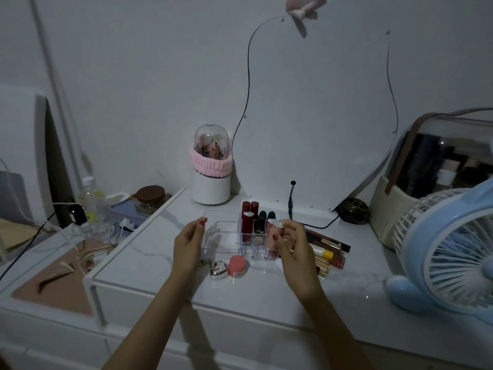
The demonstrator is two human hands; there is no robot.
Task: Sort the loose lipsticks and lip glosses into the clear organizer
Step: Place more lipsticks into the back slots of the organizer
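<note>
A clear organizer (222,228) stands on the white dresser top. Its right slots hold two dark red lipsticks (247,221), a black lipstick (260,231) and another black-capped one (271,215). My right hand (292,244) pinches a pink lip gloss tube (272,243) standing in the front right slot. My left hand (188,243) hovers by the organizer's left side, fingers loosely curled, holding nothing. Several loose lipsticks and glosses (329,252) lie in a pile right of the organizer.
A coral round jar (237,266) and a silver keychain charm (218,268) lie in front of the organizer. A domed brush holder (212,166), a wavy mirror (317,116) and its black cable (290,204) stand behind. A blue fan (450,249) stands at right.
</note>
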